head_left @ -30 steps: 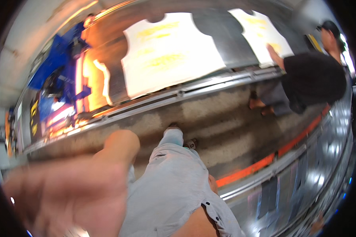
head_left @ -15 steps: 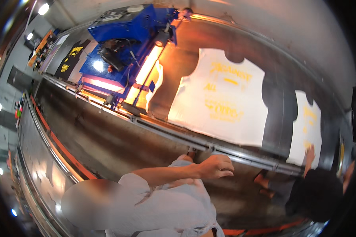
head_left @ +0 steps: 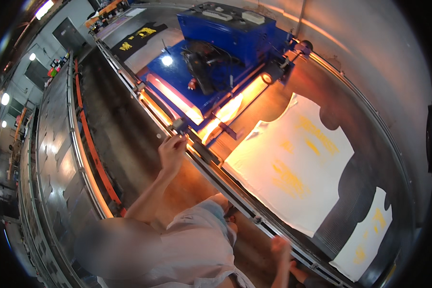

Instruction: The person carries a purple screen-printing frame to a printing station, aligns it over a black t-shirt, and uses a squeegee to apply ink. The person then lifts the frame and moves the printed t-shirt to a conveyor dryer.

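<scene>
My left hand (head_left: 173, 152) reaches up to the near rail, its fingers bent at the near lower corner of a blue heating unit (head_left: 206, 62). What lies between those fingers is too small to make out. Under the unit's edge a heater glows orange (head_left: 247, 98). Right beside it a large white shirt (head_left: 293, 158) with yellow print lies flat on the long dark table. My right hand (head_left: 281, 246) is low, close to the rail and below the shirt's near edge; motion smears its fingers. Nothing shows plainly in it.
A second white shirt (head_left: 365, 235) lies farther right. Beyond the unit lies a black shirt (head_left: 141, 38) with yellow print. The metal rail (head_left: 245, 206) runs along the table's near side. Another long table (head_left: 53, 129) with an orange-red edge (head_left: 89, 139) stands to the left, across an aisle.
My left hand has gone from in front of my body to the heating unit's corner. My right hand has come into view. The view has turned left, and the unit appears nearer the large shirt.
</scene>
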